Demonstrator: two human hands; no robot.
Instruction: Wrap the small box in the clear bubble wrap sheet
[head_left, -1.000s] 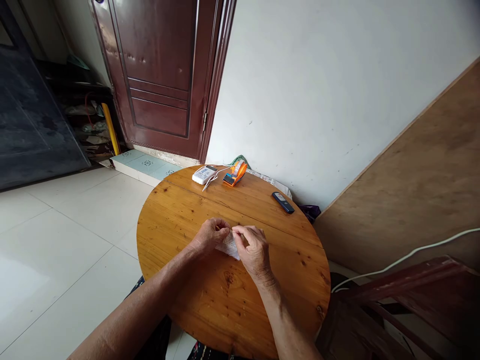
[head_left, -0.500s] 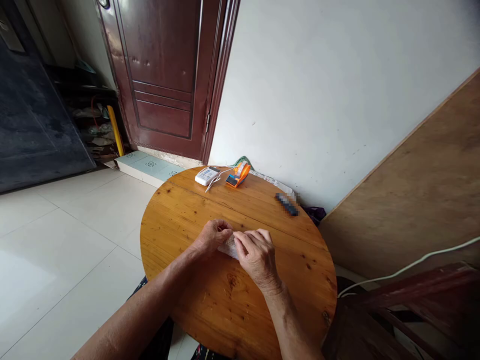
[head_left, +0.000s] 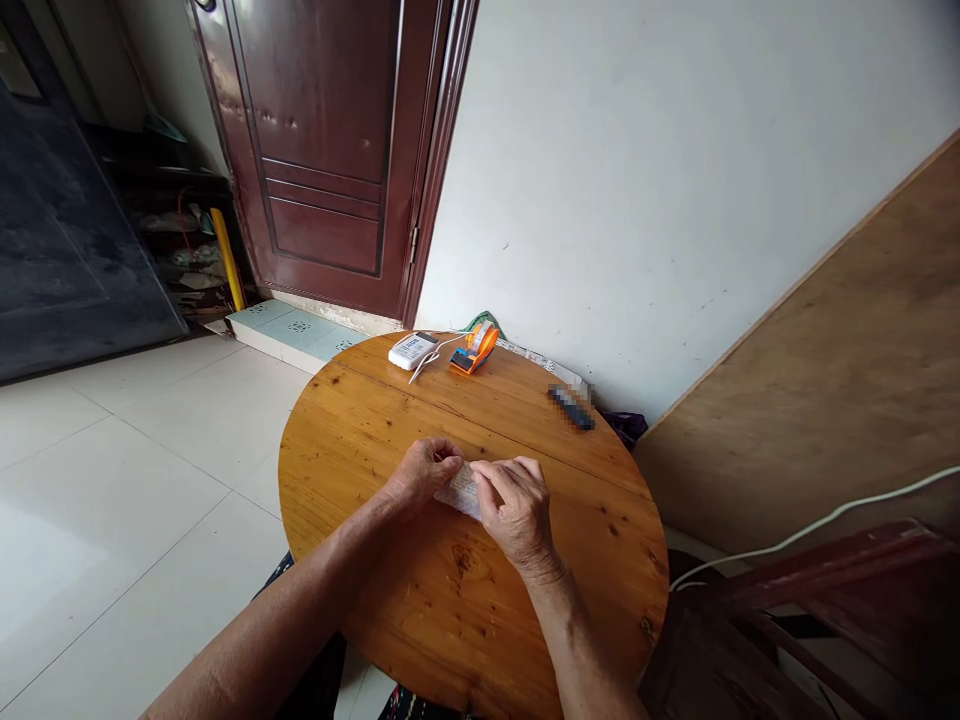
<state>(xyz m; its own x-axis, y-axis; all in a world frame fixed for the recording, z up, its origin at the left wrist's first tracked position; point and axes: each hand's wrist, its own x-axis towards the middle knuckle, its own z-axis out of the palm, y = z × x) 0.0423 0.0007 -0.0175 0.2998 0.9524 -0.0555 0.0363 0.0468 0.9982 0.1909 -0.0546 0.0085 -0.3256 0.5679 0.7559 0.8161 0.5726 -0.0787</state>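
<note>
Your left hand (head_left: 424, 472) and right hand (head_left: 517, 505) meet at the middle of the round, honey-coloured wooden bench (head_left: 352, 430). Between them lies a small whitish crumpled sheet (head_left: 459, 490), low against the bench top; whether it is paper or plastic cannot be told. Your left hand has its fingertips pinched together on the sheet's left end. Your right hand is curled over the right end, fingers closed on it, and covers much of it.

At the far edge of the bench sits a white rectangular box (head_left: 411, 349), and just to its right an orange plastic tape dispenser (head_left: 474, 350), with a thin white cord between them. A small dark blurred object (head_left: 571, 408) lies further right, near the rim. Beyond the bench stands a dark red-brown panelled door (head_left: 322, 150), and a large plain wooden board (head_left: 825, 380) leans against the wall on the right.
</note>
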